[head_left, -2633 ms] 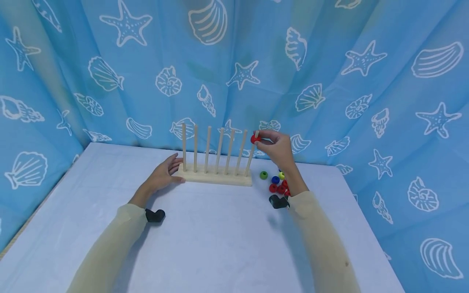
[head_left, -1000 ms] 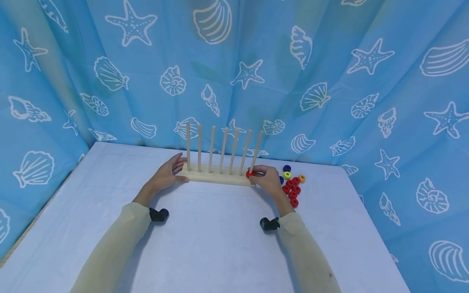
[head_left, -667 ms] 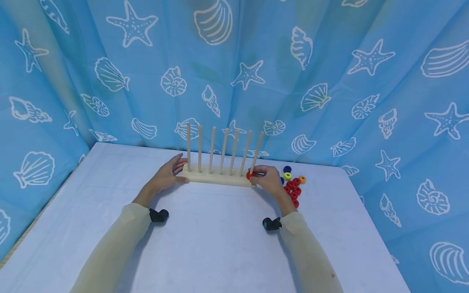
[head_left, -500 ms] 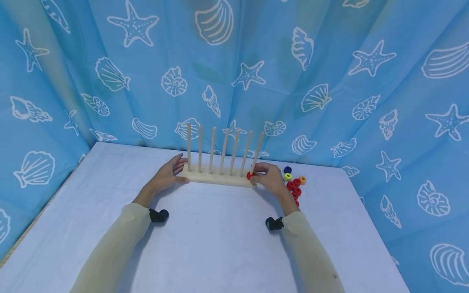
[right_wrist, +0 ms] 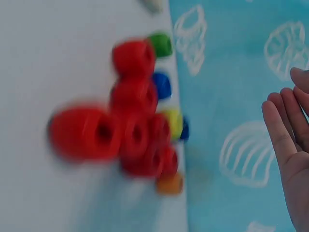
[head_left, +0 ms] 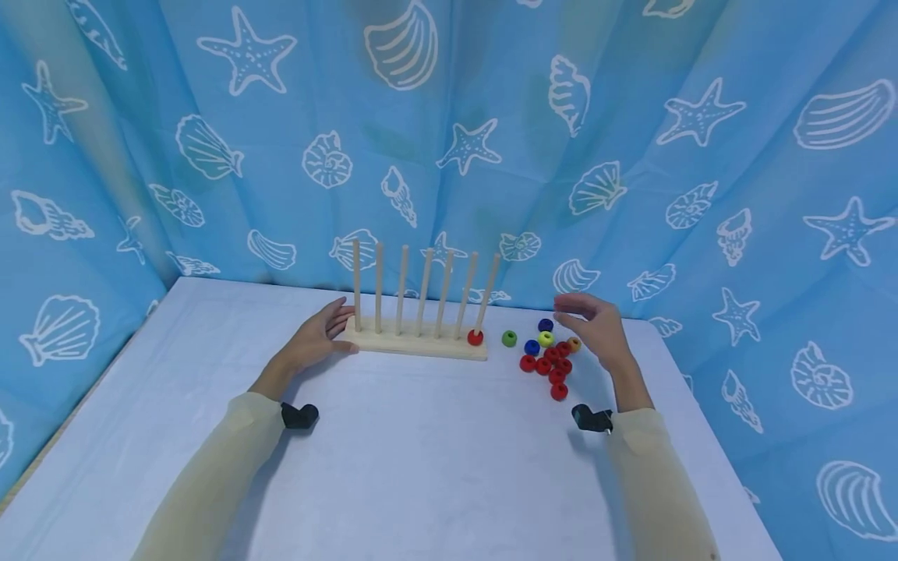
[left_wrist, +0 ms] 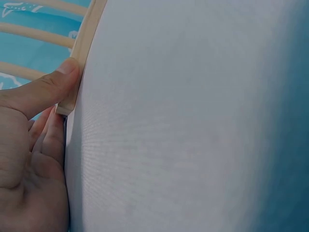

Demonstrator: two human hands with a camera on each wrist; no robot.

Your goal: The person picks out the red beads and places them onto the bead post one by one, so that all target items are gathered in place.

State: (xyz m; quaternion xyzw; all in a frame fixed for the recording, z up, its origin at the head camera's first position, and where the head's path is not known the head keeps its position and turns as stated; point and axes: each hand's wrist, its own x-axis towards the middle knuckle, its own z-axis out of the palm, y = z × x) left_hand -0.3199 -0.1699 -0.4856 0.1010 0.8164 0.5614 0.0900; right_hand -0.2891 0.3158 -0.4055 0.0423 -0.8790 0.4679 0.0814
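A wooden peg rack (head_left: 414, 343) with several upright dowels stands near the back of the table. My left hand (head_left: 319, 336) holds its left end, thumb on the front of the base and fingers behind, as the left wrist view shows with the thumb (left_wrist: 53, 84). One red bead (head_left: 475, 337) sits at the foot of the rightmost dowel. My right hand (head_left: 592, 326) holds nothing; its fingers are loosely extended, just right of the loose beads. Among those are several red beads (head_left: 551, 355), a green bead (head_left: 509, 338), two blue ones, a yellow bead (head_left: 546, 339) and an orange bead (head_left: 574, 344).
The white-covered table (head_left: 421, 467) ends at a blue curtain (head_left: 449, 140) with shell and starfish prints, close behind the rack. A small black device (head_left: 299, 416) is worn at my left wrist, another (head_left: 592, 418) at my right.
My right hand carried the red bead down the rightmost dowel to the base, let go of it and moved right, over beside the loose beads. My left hand stays on the rack's end.
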